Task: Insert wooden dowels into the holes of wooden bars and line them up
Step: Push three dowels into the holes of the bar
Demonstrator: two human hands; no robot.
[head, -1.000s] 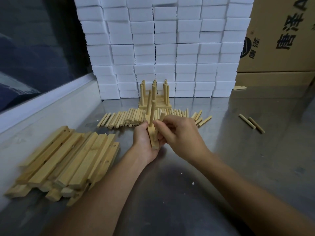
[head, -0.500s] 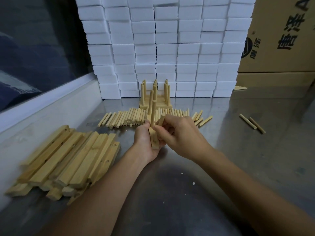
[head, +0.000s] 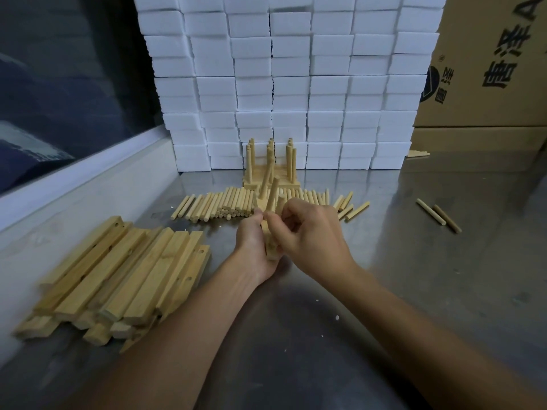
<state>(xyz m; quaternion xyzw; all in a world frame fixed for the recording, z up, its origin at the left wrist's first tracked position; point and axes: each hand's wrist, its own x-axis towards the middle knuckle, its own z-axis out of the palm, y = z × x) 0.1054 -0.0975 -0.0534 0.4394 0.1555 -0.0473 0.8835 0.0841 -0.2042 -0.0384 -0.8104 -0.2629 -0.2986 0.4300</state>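
My left hand (head: 255, 247) grips a wooden bar (head: 271, 250) held endwise above the steel table. Two dowels stand up from the bar; the nearer one (head: 273, 193) is pinched at its base by the fingers of my right hand (head: 307, 232). A third, shorter dowel (head: 280, 202) sticks out above my right fingers. A row of loose dowels (head: 233, 202) lies just beyond my hands. Behind it stand finished bars with upright dowels (head: 270, 170). A pile of drilled bars (head: 124, 276) lies to the left.
A wall of white foam blocks (head: 290, 84) closes the back. Cardboard boxes (head: 488, 69) stand at the back right. Two stray dowels (head: 438, 216) lie on the table (head: 414, 276) to the right. A raised white ledge (head: 77, 173) runs along the left side.
My right fingers have slid down the dowel toward the bar and the dowel sits a little lower. The left hand and the bar have stayed almost in place.
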